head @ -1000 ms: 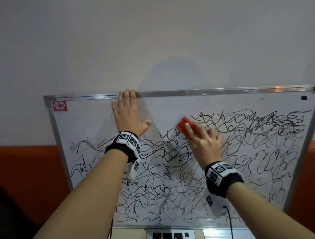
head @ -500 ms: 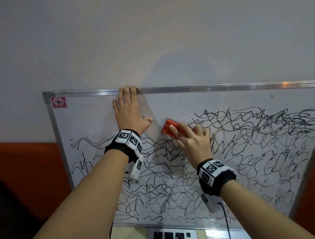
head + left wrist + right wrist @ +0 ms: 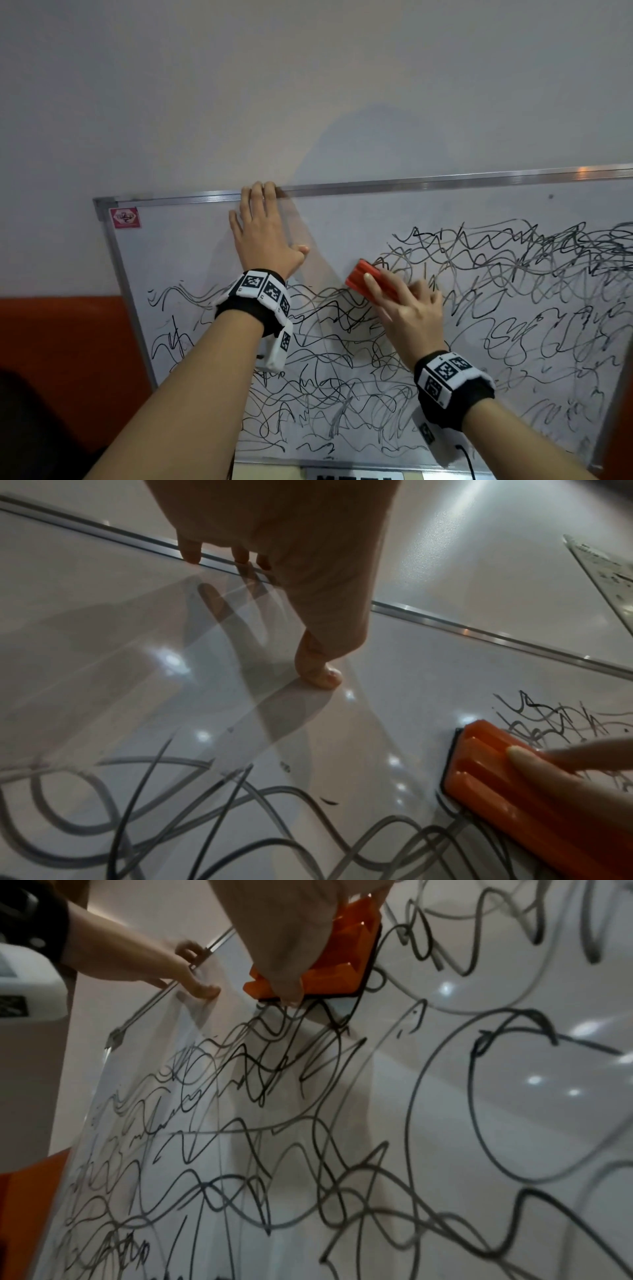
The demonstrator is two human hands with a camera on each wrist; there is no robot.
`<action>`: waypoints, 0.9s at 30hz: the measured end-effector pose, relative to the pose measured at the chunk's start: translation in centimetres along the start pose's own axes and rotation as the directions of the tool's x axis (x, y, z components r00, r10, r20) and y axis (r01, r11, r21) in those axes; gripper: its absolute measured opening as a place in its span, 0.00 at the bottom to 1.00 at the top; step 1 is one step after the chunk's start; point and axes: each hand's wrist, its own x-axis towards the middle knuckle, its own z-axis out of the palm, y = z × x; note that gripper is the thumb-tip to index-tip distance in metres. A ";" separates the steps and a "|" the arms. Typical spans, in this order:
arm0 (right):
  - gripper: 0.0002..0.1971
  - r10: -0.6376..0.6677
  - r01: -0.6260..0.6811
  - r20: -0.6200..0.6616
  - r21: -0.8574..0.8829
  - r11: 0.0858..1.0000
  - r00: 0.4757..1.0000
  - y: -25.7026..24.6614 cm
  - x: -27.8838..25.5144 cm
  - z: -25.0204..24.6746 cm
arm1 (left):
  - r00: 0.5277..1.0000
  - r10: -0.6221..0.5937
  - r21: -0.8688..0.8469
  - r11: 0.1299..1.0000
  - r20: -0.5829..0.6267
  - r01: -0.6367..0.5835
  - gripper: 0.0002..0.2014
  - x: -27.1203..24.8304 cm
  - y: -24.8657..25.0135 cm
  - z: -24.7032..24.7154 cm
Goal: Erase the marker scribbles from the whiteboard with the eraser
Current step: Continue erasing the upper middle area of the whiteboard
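A metal-framed whiteboard [image 3: 359, 222] leans against the wall, covered in black marker scribbles [image 3: 513, 274] across its middle and lower area. My right hand [image 3: 407, 308] grips an orange eraser [image 3: 370, 281] and presses its dark pad flat on the board at the left end of the upper scribbles. The eraser [image 3: 496, 777] shows one finger lying on its ribbed back, and in the right wrist view the eraser [image 3: 346, 964] has my thumb on its near side. My left hand [image 3: 260, 233] lies flat on the bare upper board, fingertips at the top frame, thumb [image 3: 318, 674] touching the surface.
A pink label [image 3: 125, 218] sits in the board's top left corner. The metal top frame [image 3: 445, 185] runs right, out of view. An orange-red band [image 3: 61, 342] covers the lower wall left of the board. A ledge [image 3: 356, 474] shows below the board's bottom edge.
My right hand swept the eraser left toward my left thumb, then came back slightly right and lower. The left hand stayed flat in the same spot on the board.
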 end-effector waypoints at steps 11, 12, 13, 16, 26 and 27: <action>0.33 0.136 -0.137 -0.028 -0.012 0.991 0.990 -1.1 -0.6 -0.7 | 0.999 0.021 -0.027 0.999 -0.032 -0.022 0.58 -0.1 -0.1 0.1; 0.31 0.202 -0.203 -0.062 -0.005 0.979 0.977 -0.7 -0.2 -0.9 | 0.999 0.023 -0.028 0.999 -0.030 -0.024 0.58 -0.1 -0.2 0.2; 0.29 0.268 -0.268 -0.085 0.010 0.963 0.960 -0.2 0.6 -1.3 | 0.999 0.025 -0.032 0.999 -0.030 -0.026 0.58 -0.1 -0.2 0.3; 0.26 0.308 -0.308 -0.084 0.007 0.951 0.948 0.4 2.3 -1.5 | 0.999 0.027 -0.055 0.998 -0.047 -0.029 0.58 0.0 -0.2 0.5; 0.27 0.237 -0.239 -0.038 -0.060 0.969 0.971 -0.3 0.8 -1.8 | 0.998 0.016 -0.083 0.996 -0.058 -0.021 0.59 0.1 0.0 0.6; 0.28 0.206 -0.207 -0.023 -0.060 0.976 0.978 -0.5 0.7 -1.7 | 0.998 0.016 -0.081 0.997 -0.058 -0.020 0.59 0.1 0.1 0.5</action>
